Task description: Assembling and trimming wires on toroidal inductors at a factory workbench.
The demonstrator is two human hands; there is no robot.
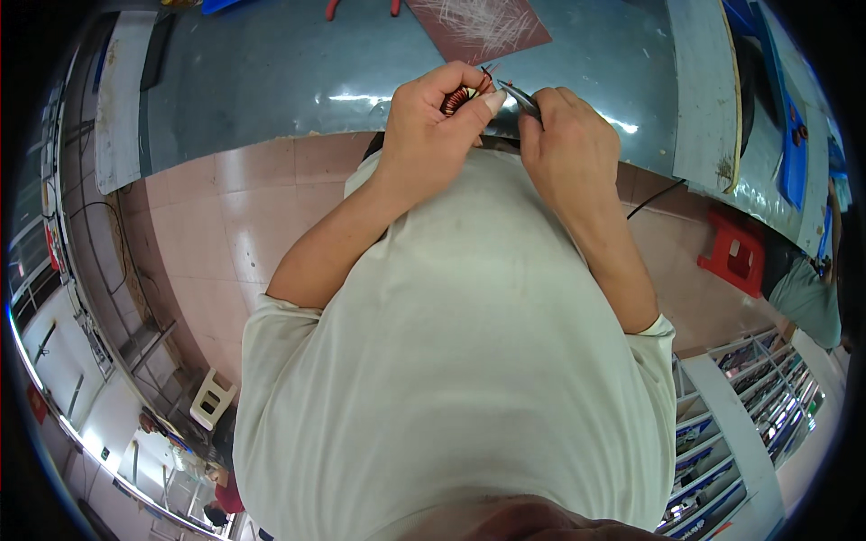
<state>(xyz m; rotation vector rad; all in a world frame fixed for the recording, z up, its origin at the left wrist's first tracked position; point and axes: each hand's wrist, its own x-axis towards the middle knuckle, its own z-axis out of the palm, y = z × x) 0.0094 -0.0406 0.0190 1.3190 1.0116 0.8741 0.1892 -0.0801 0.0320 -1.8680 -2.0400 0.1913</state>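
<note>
A small ring-shaped coil wound with copper wire (456, 101) is pinched between the thumb and fingers of my left hand (431, 126), close to the table's near edge. Thin wire ends stick out of the coil past my fingertips. My right hand (570, 135) is closed around a slim metal tool with a pointed tip, which looks like pliers (519, 96). The tool's tip points left at the wire ends beside my left thumb; I cannot tell whether it touches them. My right palm hides the tool's handles.
A grey-topped table (271, 81) spans the front. On it lie a brown board (532, 41) with many thin pale strands and a red-handled tool (332, 9). Blue trays (794, 153) stand at the right. A red stool (732, 255) and a white stool (214, 398) stand on the floor.
</note>
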